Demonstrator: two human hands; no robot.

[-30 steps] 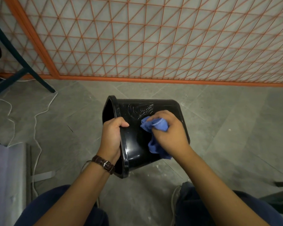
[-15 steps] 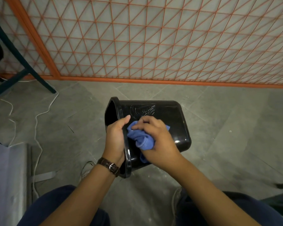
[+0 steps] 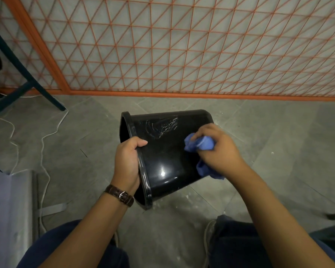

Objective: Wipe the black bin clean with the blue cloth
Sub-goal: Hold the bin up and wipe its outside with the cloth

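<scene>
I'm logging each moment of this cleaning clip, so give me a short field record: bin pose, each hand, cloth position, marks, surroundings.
bin: black bin tipped on its side, opening facing left
left: left hand, wearing a wristwatch, grips the rim
right: right hand holds the bunched blue cloth
cloth position: against the outer wall, towards the base end
marks: pale smears on the upper wall
surroundings: grey tiled floor, orange lattice screen, white cable

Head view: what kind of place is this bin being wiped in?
Likely an indoor workshop or lab area: grey tiled floor, an orange mesh partition, and a loose white cable trailing past a dark metal frame.
</scene>
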